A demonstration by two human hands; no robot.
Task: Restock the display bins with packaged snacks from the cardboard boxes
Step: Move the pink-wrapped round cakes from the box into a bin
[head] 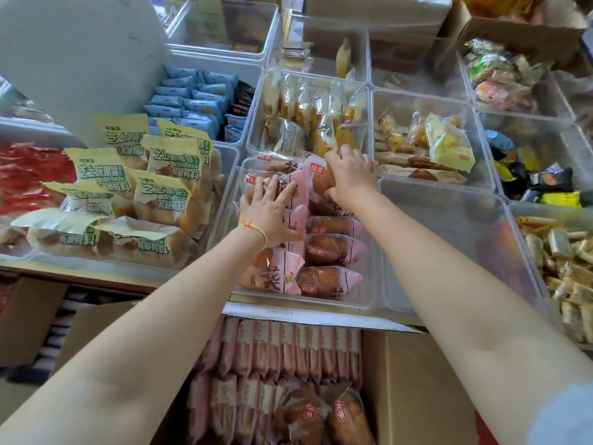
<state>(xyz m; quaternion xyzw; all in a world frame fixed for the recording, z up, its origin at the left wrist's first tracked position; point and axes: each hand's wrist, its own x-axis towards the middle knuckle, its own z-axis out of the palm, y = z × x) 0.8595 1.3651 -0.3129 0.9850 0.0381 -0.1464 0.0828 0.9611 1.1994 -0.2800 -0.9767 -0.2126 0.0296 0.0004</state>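
Observation:
A clear display bin (373,284) in the middle holds pink-wrapped bread packs (330,281) in two rows. My left hand (272,213) lies spread and flat on the packs in the left row, pressing them. My right hand (349,175) is at the bin's far end, its fingers closed around one pink bread pack (316,170) that stands on edge. Below the shelf edge, an open cardboard box (414,390) holds several more of the same pink packs (282,351) standing in tight rows.
Left bin (224,175) is full of yellow-labelled bread packs. Behind are bins of blue packets (189,101) and clear-wrapped cakes (321,114). A clear bin (449,239) to the right looks nearly bare. Far right bins hold mixed small snacks (564,271). More cardboard boxes (29,316) stand lower left.

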